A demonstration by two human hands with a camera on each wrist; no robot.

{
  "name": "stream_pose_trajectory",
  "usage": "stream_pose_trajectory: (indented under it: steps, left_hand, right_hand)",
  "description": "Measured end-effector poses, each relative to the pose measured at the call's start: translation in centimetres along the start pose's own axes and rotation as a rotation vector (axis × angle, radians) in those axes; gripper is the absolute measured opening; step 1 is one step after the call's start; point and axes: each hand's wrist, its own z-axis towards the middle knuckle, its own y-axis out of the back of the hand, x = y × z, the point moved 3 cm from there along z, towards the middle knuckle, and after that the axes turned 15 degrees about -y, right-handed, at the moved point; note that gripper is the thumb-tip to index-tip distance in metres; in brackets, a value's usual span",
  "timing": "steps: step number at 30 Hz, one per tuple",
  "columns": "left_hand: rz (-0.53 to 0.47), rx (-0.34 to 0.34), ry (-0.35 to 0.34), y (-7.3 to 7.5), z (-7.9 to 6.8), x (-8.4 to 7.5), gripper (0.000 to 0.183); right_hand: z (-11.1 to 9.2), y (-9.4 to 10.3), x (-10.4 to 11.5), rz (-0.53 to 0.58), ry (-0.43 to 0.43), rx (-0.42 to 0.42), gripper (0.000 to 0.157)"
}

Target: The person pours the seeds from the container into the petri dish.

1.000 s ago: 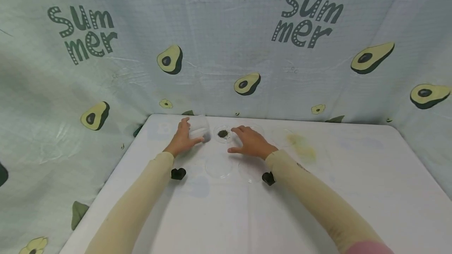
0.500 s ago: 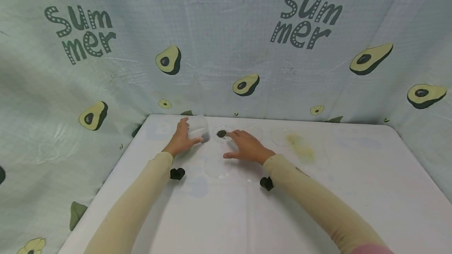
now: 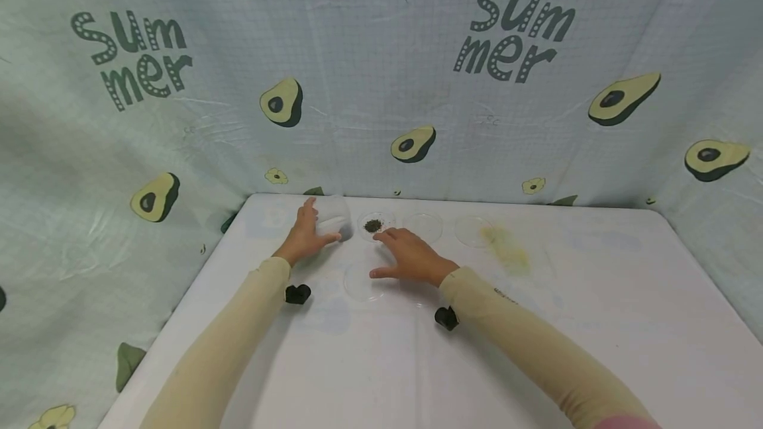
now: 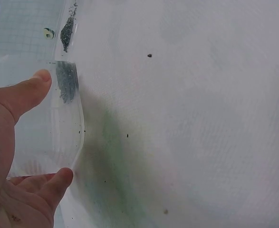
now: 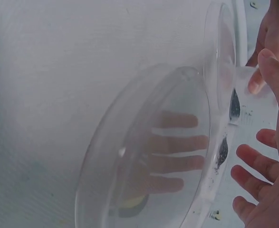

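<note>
The left hand (image 3: pixel 304 237) held a clear, smooth box (image 3: pixel 335 214) at the far side. Just right of it sat a round dish (image 3: pixel 389 220) of dark crumbs (image 3: pixel 372 226), with the loose right hand (image 3: pixel 412 258) nearer.

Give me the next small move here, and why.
Probably lower the right hand to the front-left dish and grip it: that hand is empty and just overlaps this dish in the head view, while the left hand holds the container.
</note>
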Motion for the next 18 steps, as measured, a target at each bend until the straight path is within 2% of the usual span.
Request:
stream_pose_trajectory:
  steps: [18]
  left_hand:
    - [-0.002, 0.007, 0.0, -0.1, 0.0, 0.3, 0.105]
  right_hand:
    - [-0.4, -1.4, 0.7, -0.039, 0.001, 0.01, 0.091]
